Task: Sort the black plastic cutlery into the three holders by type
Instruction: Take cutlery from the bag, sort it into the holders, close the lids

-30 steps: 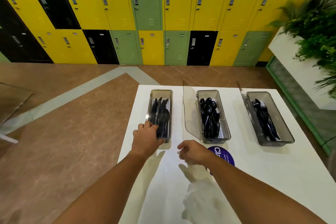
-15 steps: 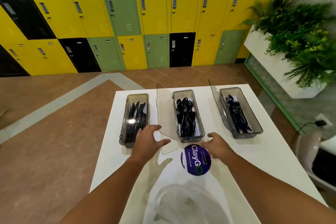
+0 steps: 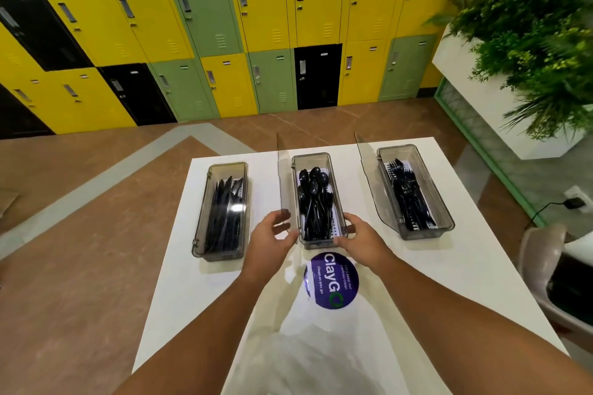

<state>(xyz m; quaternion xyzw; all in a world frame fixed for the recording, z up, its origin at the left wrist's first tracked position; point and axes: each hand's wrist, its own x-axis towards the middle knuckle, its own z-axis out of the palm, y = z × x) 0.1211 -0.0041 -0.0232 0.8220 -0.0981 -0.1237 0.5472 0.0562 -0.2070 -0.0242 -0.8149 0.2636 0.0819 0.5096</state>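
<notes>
Three smoky clear holders stand in a row on the white table [image 3: 455, 276]. The left holder [image 3: 221, 247] contains black knives [image 3: 224, 215] under a closed lid. Black spoons [image 3: 316, 199] fill the middle holder [image 3: 316, 242], whose lid [image 3: 284, 183] stands open on its left side. The right holder [image 3: 426, 232] has black forks [image 3: 409, 196] and an open lid [image 3: 373, 189]. My left hand [image 3: 271, 239] holds the near lower corner of the middle lid between fingers and thumb. My right hand [image 3: 361, 236] grips the middle holder's near right corner, thumb on the front rim.
A round purple ClayGo sticker [image 3: 330, 280] lies on the table just in front of the middle holder. A chair [image 3: 545, 269] stands by the table's right edge. A white planter with green plants [image 3: 529, 51] is at the right, and lockers [image 3: 224, 42] line the far wall.
Both hands have left the knife holder, whose lid is now down, and moved to the middle holder. The left hand took the middle lid; the right hand reached the holder's corner.
</notes>
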